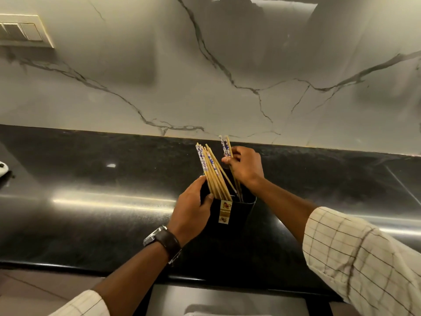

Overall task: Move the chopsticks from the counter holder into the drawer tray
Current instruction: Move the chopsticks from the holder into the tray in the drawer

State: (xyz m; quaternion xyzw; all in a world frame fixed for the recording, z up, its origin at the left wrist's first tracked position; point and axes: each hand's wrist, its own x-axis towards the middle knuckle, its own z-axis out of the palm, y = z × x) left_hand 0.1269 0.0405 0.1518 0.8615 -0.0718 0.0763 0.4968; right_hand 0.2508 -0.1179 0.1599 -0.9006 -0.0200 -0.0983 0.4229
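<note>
A black square holder (239, 213) with a small label stands on the dark counter (91, 201). Several wooden chopsticks (211, 172) with blue-and-white patterned tops lean to the left inside it. My left hand (191, 210) grips the holder's left side, thumb on the rim. My right hand (245, 166) reaches over the holder's back right and pinches a few chopsticks (225, 145), whose patterned tops stick up above my fingers; their lower ends are still down in the holder. Below the counter edge, part of an open drawer (227, 299) shows; its tray is mostly out of frame.
A marble backsplash (205, 76) rises right behind the counter. A switch plate (22, 30) is on the wall at far left. A white object (3, 169) pokes in at the counter's left edge. My watch (163, 240) is on the left wrist.
</note>
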